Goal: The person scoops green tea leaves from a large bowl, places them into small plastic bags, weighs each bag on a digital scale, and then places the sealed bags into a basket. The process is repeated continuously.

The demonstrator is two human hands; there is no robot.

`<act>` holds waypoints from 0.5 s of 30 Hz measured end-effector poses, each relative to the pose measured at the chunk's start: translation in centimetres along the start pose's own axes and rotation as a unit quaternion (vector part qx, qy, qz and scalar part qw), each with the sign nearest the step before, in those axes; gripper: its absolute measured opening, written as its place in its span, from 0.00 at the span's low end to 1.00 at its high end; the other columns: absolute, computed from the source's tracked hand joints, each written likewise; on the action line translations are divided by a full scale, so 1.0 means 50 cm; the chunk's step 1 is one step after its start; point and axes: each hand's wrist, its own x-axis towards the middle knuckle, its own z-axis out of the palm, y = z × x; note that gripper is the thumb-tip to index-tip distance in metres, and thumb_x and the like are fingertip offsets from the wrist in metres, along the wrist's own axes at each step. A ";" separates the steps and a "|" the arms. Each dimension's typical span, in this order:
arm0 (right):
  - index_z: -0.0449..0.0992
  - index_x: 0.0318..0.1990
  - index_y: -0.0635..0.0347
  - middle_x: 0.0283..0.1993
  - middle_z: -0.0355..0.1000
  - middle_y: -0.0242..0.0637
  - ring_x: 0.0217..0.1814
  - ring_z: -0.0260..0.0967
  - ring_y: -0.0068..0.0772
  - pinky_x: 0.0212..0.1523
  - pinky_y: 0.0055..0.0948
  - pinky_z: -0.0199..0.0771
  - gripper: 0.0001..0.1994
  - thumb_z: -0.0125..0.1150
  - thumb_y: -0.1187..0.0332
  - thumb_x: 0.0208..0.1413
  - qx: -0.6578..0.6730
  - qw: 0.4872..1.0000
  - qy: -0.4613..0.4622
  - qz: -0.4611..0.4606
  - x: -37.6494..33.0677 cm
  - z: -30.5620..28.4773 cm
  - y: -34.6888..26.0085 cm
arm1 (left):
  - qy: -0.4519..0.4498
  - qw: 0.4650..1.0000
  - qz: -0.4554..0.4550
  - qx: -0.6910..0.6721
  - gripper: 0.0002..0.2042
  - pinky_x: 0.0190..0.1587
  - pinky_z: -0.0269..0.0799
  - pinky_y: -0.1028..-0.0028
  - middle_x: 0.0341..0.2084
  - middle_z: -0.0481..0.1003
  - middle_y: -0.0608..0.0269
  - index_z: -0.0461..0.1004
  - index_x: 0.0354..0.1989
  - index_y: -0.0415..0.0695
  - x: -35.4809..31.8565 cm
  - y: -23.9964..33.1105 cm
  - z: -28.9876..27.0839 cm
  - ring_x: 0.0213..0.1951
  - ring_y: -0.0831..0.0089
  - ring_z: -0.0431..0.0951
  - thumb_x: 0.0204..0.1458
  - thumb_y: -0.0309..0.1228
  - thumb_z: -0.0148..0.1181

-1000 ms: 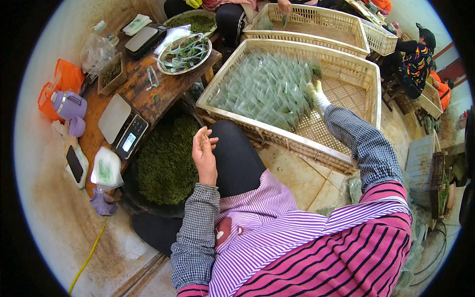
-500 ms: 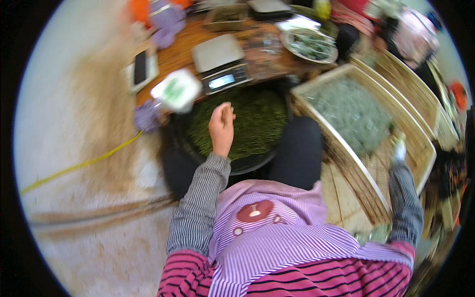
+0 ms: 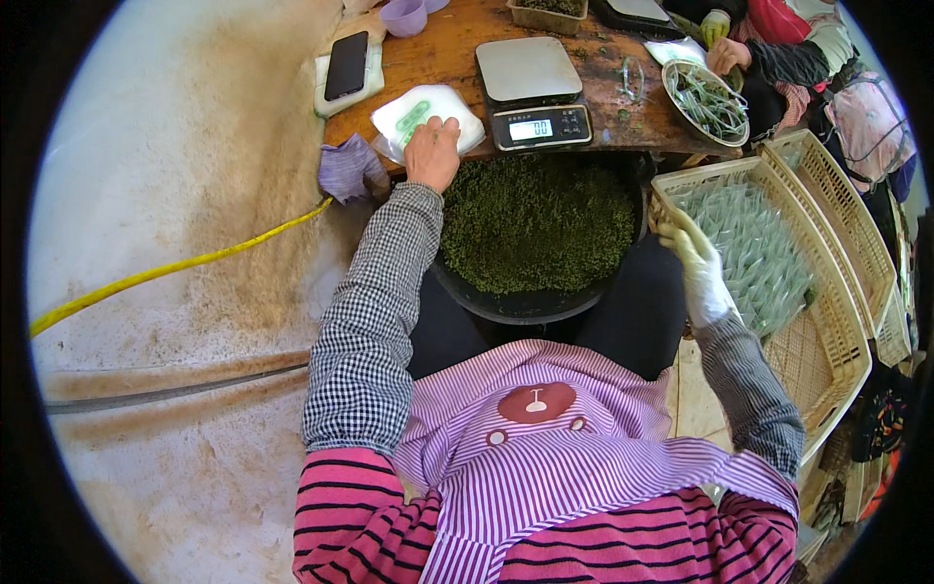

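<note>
Two hands: both in use, well apart.
Left hand (image 3: 433,153): bare, fingers curled loosely onto white packet stack (image 3: 428,115) at wooden table (image 3: 457,54) edge; not clearly pinching.
Right hand (image 3: 693,261): gloved, fingers spread, resting on crate (image 3: 822,321) rim.
Stack position: straight ahead of left hand, touching; long side crosswise; far from right.
Between: black tub of green leaves (image 3: 535,224), scale (image 3: 533,92) beyond.

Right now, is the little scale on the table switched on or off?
On. The scale has a lit display showing digits, and its flat silver pan is bare. The left hand rests on a white packet beside it.
</note>
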 end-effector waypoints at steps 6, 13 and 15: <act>0.66 0.58 0.65 0.55 0.69 0.45 0.56 0.66 0.32 0.59 0.24 0.62 0.20 0.53 0.65 0.61 0.040 0.992 -0.116 0.001 0.018 0.245 -0.052 | 0.089 0.991 0.007 -0.103 0.07 0.30 0.70 0.59 0.28 0.69 0.51 0.69 0.32 0.40 -0.059 0.095 -0.144 0.29 0.52 0.74 0.56 0.29 0.46; 0.78 0.42 0.65 0.34 0.77 0.36 0.34 0.74 0.28 0.37 0.26 0.73 0.14 0.56 0.62 0.56 -0.121 0.980 -0.147 0.063 0.006 0.361 0.101 | 0.007 0.960 -0.089 -0.264 0.04 0.27 0.70 0.64 0.25 0.69 0.52 0.69 0.31 0.38 -0.329 0.191 -0.066 0.27 0.53 0.73 0.54 0.25 0.50; 0.78 0.40 0.64 0.32 0.77 0.43 0.33 0.74 0.29 0.37 0.26 0.72 0.14 0.58 0.62 0.53 -0.164 0.976 -0.130 0.056 0.035 0.328 0.152 | -0.046 0.956 -0.115 -0.268 0.04 0.29 0.72 0.65 0.30 0.71 0.52 0.70 0.33 0.38 -0.363 0.195 -0.052 0.30 0.55 0.75 0.54 0.26 0.51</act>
